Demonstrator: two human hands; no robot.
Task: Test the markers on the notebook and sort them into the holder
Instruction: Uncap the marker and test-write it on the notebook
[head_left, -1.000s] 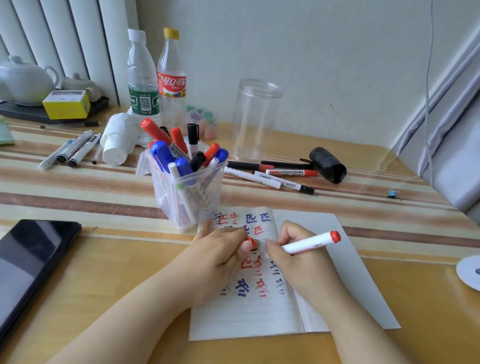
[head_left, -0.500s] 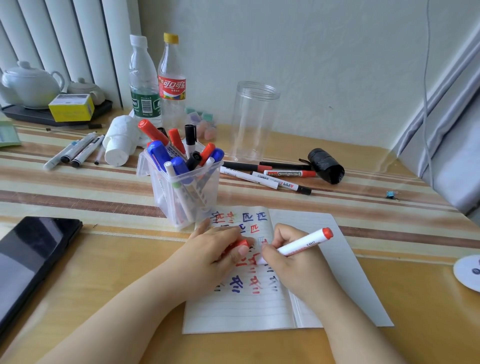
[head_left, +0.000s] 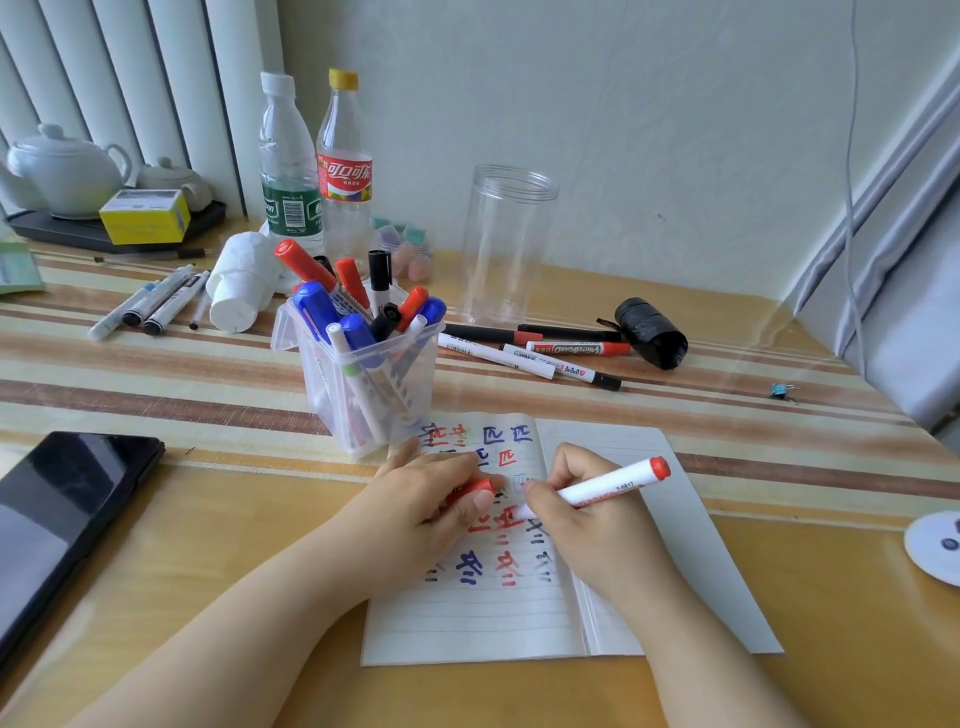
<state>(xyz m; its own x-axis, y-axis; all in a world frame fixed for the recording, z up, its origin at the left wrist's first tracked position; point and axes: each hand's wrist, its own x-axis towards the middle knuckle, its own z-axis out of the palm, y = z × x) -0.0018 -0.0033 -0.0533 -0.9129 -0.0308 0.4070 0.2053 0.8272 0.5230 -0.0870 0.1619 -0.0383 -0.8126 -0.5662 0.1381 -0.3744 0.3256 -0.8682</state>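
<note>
- From my head camera I look down at an open notebook (head_left: 483, 613) on a yellow table (head_left: 208, 545), its left page covered in red, blue and black test marks.
- My right hand (head_left: 587, 525) is clamped around a white marker with a red end (head_left: 602, 486), tip down on the left page near the red marks.
- My left hand (head_left: 431, 509) rests on the page, fingers curled around the red cap (head_left: 475, 491), just beside the writing tip.
- The clear holder (head_left: 363, 384) stands just beyond the notebook's top left corner, crowded with red, blue and black markers leaning at angles.
- Four loose markers (head_left: 530, 353) lie on the striped cloth behind the holder, near an empty clear jar (head_left: 506, 244); more pens (head_left: 150, 304) lie far left.
- Risk, as I judge it: my left hand sits on fresh ink, so sliding it could smear the marks and stain my skin.
- Risk: recapping with hands this close could miss and streak my fingers.
- Risk: the holder is packed; pushing another marker in could tip it or flick one out.
- Risk: reaching back for the loose markers could knock the holder or jar.
- A dark phone (head_left: 62, 514) lies at the left; a rolling marker could hit it.
</note>
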